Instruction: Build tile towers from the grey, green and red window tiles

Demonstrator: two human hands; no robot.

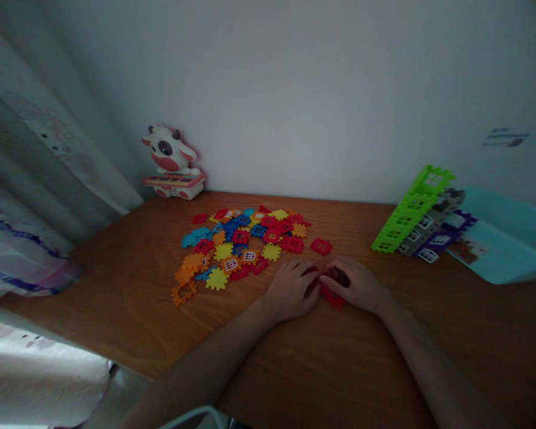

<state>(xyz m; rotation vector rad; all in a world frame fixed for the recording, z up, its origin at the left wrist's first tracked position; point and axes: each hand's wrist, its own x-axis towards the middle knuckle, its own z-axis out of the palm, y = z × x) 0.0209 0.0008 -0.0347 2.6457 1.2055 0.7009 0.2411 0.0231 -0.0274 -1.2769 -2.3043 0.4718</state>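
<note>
Red interlocking building tiles (333, 298) sit between my two hands on the wooden table; how many there are is partly hidden by my fingers. My left hand (293, 290) grips their left side, its fingers bent over them. From the right, my right hand (356, 285) curls thumb and fingers around the same red tiles. Just beyond my hands lies a single red tile (321, 246). To the left spreads a loose pile of notched tiles, among them a yellow tile (217, 279), an orange window tile (230, 264) and blue tiles (236, 224).
At the right stand joined tiles in rows: a green one (410, 208), a grey one and a purple one (442, 239), leaning by a light blue bin (509, 238). A cow toy with a keyboard (174, 164) stands back left. Curtains (49, 131) hang along the left edge.
</note>
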